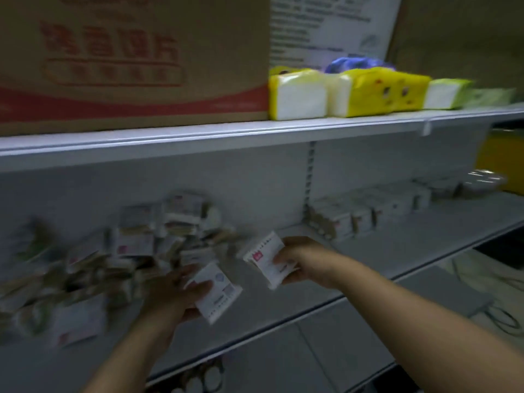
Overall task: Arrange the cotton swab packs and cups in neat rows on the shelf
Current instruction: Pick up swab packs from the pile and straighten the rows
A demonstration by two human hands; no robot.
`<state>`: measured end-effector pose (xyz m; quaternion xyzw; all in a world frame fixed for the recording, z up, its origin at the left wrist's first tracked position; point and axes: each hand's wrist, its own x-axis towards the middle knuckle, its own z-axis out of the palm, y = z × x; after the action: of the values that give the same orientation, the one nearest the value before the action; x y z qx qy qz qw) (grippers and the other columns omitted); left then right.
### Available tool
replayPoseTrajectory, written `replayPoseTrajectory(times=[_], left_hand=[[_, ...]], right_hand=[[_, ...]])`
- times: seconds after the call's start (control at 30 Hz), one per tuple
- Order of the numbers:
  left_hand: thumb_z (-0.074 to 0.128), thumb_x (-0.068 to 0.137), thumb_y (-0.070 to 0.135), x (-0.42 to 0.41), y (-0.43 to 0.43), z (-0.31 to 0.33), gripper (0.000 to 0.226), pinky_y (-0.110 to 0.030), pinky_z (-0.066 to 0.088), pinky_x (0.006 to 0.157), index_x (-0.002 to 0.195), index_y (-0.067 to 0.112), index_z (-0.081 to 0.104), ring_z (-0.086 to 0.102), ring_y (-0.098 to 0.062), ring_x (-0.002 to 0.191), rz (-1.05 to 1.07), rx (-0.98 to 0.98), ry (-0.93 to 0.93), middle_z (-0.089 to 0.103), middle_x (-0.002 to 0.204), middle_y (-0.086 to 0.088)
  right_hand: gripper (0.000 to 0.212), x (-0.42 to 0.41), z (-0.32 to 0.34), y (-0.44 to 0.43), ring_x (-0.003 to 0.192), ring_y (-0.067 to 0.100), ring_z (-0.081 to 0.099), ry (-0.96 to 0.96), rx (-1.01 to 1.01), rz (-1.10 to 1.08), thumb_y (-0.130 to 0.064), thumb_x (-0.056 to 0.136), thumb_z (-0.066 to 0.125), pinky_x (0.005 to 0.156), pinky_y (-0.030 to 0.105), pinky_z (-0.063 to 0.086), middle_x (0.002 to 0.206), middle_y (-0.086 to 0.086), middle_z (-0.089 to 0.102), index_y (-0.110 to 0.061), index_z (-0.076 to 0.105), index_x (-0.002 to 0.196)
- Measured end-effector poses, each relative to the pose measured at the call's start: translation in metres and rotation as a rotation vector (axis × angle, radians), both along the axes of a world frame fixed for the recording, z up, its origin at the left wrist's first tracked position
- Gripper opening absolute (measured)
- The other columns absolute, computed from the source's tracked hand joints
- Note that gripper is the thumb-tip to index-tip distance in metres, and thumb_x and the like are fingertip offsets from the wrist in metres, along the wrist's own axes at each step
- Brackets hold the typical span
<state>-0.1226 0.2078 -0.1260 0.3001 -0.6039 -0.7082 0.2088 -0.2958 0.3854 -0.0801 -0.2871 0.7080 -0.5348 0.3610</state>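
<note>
Over the white shelf (397, 251), the left hand (173, 293) pinches a swab pack (217, 292), thumb on top. At its two o'clock, the right hand (300, 262) grips another pack (268, 258), fingers curled; a loose pile of packs (119, 251) lies at ten o'clock

Counts, blur limits accuracy:
- hands: 2, left hand (173, 290) and right hand (300, 262), 1 white pack each, left pack (217, 293) and right pack (268, 259)
- loose pile (113, 262) at 9 o'clock: too blurred to count
- row of packs (377, 211) at 3 o'clock: cannot count
- yellow tissue packs (348, 92) at 1 o'clock: 2
- green-wrapped pack (446, 93): 1
- cardboard box (133, 61) at 11 o'clock: 1
</note>
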Motion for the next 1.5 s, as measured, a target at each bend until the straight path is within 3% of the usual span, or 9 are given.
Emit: replayPoseTrajectory(times=[0.2,0.37,0.53,0.73,0.87,1.0,1.13,1.33,1.5], left_hand=[[0.082,0.062,0.007,-0.109,0.115,0.007,0.051,-0.032,0.057,0.061,0.109,0.007,0.060,0.065,-0.023,0.081,-0.180,-0.157,-0.023,0.067,0.098,-0.008],[0.078,0.072,-0.002,-0.173,0.180,0.001,0.027,-0.033,0.055,0.062,0.087,0.015,0.062,0.064,-0.021,0.071,-0.284,-0.221,-0.019,0.067,0.087,-0.011],[0.076,0.074,0.002,-0.240,0.203,-0.005,0.027,-0.037,0.059,0.068,0.096,0.011,0.063,0.068,-0.026,0.085,-0.291,-0.249,-0.033,0.067,0.100,-0.010],[0.077,0.074,0.000,-0.337,0.212,-0.011,0.027,-0.030,0.057,0.059,0.096,0.005,0.064,0.065,-0.021,0.079,-0.408,-0.241,-0.044,0.066,0.100,-0.011],[0.083,0.070,0.018,-0.400,0.236,-0.018,0.029,-0.009,0.040,0.057,0.088,0.018,0.060,0.056,-0.008,0.075,-0.396,-0.625,-0.031,0.060,0.085,0.005],[0.080,0.073,0.028,-0.446,0.264,-0.026,0.028,-0.024,0.047,0.070,0.095,0.020,0.065,0.057,-0.014,0.083,-0.435,-0.848,0.005,0.060,0.084,0.004],[0.079,0.073,0.033,-0.491,0.287,-0.034,0.032,-0.022,0.044,0.069,0.096,0.011,0.070,0.063,-0.017,0.082,-0.435,-1.032,0.036,0.068,0.088,-0.004],[0.076,0.076,0.034,-0.557,0.303,-0.029,0.043,-0.029,0.049,0.082,0.113,0.016,0.069,0.063,-0.020,0.093,-0.217,-1.239,0.027,0.070,0.103,-0.004],[0.060,0.086,0.043,-0.601,0.310,-0.026,0.043,-0.031,0.028,0.095,0.125,0.026,0.059,0.048,-0.020,0.115,-0.067,-1.515,-0.263,0.062,0.121,0.004]], right_hand=[[0.022,-0.086,-0.019,0.148,0.086,0.026,0.065,0.066,0.044,-0.247,-0.001,0.083,0.064,0.077,0.043,0.052,0.099,0.011,0.068,-0.011,0.061,0.102],[0.043,-0.128,-0.035,0.220,0.077,0.019,0.066,0.026,0.015,-0.392,0.000,0.079,0.069,0.064,0.031,0.054,0.095,0.008,0.069,-0.015,0.056,0.118],[0.041,-0.171,-0.048,0.251,0.059,0.008,0.067,0.063,0.023,-0.451,0.002,0.080,0.069,0.050,0.022,0.051,0.079,0.003,0.069,-0.009,0.054,0.117],[0.036,-0.244,-0.048,0.264,0.082,0.024,0.069,0.197,0.096,-0.545,-0.009,0.079,0.074,0.071,0.038,0.058,0.095,0.011,0.069,-0.013,0.055,0.110],[0.029,-0.299,-0.045,0.283,0.072,0.016,0.059,0.378,0.253,-0.616,-0.020,0.077,0.076,0.057,0.025,0.047,0.082,0.004,0.062,-0.015,0.056,0.098],[0.031,-0.350,-0.053,0.302,0.065,0.014,0.053,0.495,0.348,-0.743,-0.025,0.074,0.078,0.056,0.025,0.039,0.068,-0.005,0.054,-0.015,0.056,0.094],[0.040,-0.398,-0.068,0.316,0.081,0.019,0.054,0.518,0.417,-0.843,-0.030,0.075,0.075,0.068,0.027,0.042,0.084,-0.001,0.057,-0.017,0.053,0.106],[0.061,-0.478,-0.080,0.327,0.076,0.021,0.057,0.690,0.347,-0.671,-0.026,0.079,0.074,0.063,0.026,0.038,0.087,0.005,0.061,-0.017,0.041,0.129],[0.054,-0.539,-0.084,0.323,0.090,0.015,0.058,0.920,0.339,-0.333,-0.036,0.087,0.064,0.074,0.019,0.036,0.122,0.001,0.059,-0.023,0.045,0.135]])
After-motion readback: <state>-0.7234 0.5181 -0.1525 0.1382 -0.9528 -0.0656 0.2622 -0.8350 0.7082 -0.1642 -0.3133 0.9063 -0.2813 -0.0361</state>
